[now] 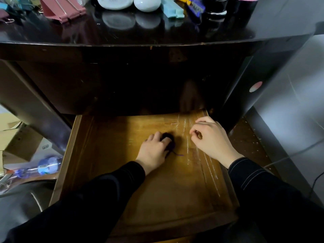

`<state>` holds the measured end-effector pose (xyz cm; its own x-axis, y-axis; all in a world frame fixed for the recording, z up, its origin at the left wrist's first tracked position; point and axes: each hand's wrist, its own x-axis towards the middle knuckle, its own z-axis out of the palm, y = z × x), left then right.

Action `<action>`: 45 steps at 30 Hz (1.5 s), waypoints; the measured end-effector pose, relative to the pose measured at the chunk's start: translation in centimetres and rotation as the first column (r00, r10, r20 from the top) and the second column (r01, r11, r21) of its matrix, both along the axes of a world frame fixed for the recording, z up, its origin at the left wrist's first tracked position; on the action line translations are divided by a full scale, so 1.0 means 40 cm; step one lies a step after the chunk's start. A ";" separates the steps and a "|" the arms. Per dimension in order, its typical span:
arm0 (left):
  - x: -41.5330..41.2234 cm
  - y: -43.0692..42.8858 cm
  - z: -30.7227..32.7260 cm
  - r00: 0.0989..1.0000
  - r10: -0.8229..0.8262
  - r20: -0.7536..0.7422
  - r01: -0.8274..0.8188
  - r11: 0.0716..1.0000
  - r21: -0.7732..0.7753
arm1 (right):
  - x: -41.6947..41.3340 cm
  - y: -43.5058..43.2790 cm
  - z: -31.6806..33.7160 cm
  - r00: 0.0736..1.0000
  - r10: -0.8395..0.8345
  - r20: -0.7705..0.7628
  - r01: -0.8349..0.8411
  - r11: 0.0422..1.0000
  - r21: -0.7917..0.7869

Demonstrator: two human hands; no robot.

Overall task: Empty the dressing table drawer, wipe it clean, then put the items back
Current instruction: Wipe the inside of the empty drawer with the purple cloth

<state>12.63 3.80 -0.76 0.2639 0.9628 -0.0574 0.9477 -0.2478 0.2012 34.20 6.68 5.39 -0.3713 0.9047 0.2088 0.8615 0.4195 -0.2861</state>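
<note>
Two hands work inside the pulled-out drawer of a dark dressing table, and the drawer's wooden floor is bare of belongings. My left hand lies near the middle of that floor, fingers curved over a wad of dark cloth and bearing down on it. My right hand sits close to the drawer's right wall, fingers curled and thumb meeting forefinger. Whether it pinches anything I cannot tell from here.

The cloth looks near black with a purple cast and is bunched into a small lump. A loose purple thread trails from it onto the wood. I judge it soft, light and limp, so it will crumple under any grip. The sound hold is a whole-palm bunching from above, with pressure straight down so it drags rather than rolls. The stray thread could snag on a rough edge.

The drawer is honey-brown wood, worn and blotchy, with pale whitish streaks running front to back along its right side. I judge it stiff and fairly heavy, best steadied by a side wall or the front edge.

Small items crowd the glossy black tabletop above: pink binder clips, two white rounded objects and a pale blue case. I judge the wiping step to be underway.
</note>
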 end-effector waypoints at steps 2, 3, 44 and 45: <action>-0.005 -0.022 -0.007 1.000 0.010 -0.013 -0.010 1.000 -0.010 | 0.000 -0.001 0.000 1.000 0.001 0.000 -0.001 1.000 -0.003; -0.004 -0.047 -0.011 0.998 -0.066 0.002 0.066 0.997 -0.035 | 0.000 -0.001 0.000 1.000 0.002 0.004 -0.002 1.000 -0.007; -0.028 0.031 -0.015 0.905 -0.367 -0.215 0.382 0.924 0.028 | 0.003 -0.004 -0.003 1.000 -0.013 -0.023 0.013 1.000 0.006; -0.042 0.000 -0.022 0.870 -0.442 -0.218 0.457 0.890 0.016 | 0.002 -0.003 -0.005 1.000 -0.009 -0.017 0.009 1.000 0.007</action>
